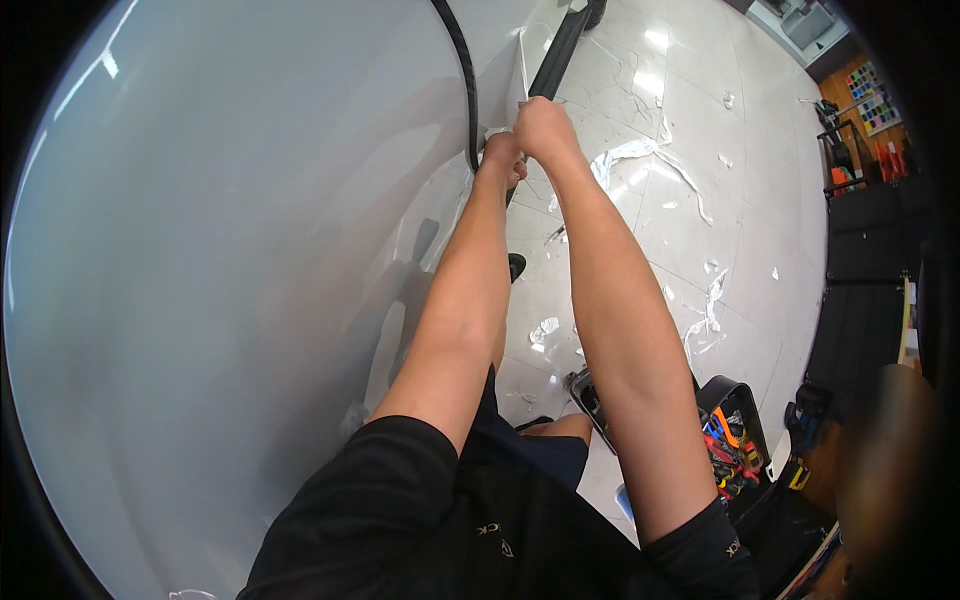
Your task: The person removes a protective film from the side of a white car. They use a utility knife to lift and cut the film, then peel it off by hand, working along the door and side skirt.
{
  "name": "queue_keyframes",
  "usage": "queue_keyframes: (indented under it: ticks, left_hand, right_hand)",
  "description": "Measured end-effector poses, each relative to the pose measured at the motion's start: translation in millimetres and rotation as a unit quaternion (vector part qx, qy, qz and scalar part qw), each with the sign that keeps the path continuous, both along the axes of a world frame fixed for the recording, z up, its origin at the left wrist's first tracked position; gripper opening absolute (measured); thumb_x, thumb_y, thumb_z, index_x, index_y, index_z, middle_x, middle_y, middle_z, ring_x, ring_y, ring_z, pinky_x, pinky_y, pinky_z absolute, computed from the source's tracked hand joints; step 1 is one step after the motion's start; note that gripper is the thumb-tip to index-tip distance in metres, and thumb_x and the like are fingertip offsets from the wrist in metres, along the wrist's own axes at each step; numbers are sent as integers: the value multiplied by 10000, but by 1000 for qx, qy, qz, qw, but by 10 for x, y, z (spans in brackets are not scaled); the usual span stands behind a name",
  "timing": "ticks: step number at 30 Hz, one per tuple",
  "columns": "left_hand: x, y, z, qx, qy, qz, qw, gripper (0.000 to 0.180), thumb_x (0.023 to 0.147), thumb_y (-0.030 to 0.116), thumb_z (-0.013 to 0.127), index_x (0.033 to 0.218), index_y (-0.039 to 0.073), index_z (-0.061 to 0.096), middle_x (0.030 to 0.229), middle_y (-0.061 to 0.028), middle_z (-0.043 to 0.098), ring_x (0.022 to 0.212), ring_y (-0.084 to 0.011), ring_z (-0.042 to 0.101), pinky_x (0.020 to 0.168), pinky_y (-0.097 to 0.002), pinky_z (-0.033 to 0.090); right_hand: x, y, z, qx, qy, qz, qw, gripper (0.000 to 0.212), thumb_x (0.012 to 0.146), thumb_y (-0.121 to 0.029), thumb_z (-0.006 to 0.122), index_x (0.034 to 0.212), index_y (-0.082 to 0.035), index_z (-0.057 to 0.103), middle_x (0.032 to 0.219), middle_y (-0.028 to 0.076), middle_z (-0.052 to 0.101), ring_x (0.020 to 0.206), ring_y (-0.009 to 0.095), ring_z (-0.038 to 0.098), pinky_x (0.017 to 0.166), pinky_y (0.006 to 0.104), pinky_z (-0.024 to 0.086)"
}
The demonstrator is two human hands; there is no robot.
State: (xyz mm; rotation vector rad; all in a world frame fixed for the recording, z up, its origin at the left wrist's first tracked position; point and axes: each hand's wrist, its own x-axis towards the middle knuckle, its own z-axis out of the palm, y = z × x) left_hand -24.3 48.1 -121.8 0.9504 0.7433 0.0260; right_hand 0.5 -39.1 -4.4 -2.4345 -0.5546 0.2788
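Just right of the glossy car panel [230,220], a whitish film strip [522,70] showed beyond the R hand [545,128]; L hand [503,155] was right beside it, nr the panel's black edge trim [466,75]. Fingers of both looked curled in; couldn't tell what, if anything, they clamped. Further R of the panel were torn film scraps [632,150], then an open toolbox [750,400]. Poss. risks: film tearing if tugged unevenly, a slip if scraps got underfoot.

Head-worn fisheye, wide view, looking down toward both hands [546,130]
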Motion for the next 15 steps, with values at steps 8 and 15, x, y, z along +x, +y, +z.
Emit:
queue_keyframes:
  ticks: [8, 15]
  left_hand:
    - [-6, -33, 22, 51, 17, -9, 999, 153, 917, 159, 574, 801, 68, 536, 641, -12, 377, 431, -109, 262, 377, -318, 191]
    - [-110, -54, 72, 71, 6, -29, 997, 228, 910, 191, 623, 751, 40, 563, 621, -52, 451, 385, -135, 334, 360, -344, 236]
  right_hand:
    - [0, -51, -41, -9, -5, 19, 1000, 279, 850, -80, 580, 1048, 36, 739, 1104, 308, 697, 1080, 447, 675, 937, 476, 547]
    - [-110, -128, -47, 2, -10, 11, 1000, 319, 982, -206, 534, 1030, 40, 732, 1059, 323, 689, 1044, 465, 668, 922, 501, 535]
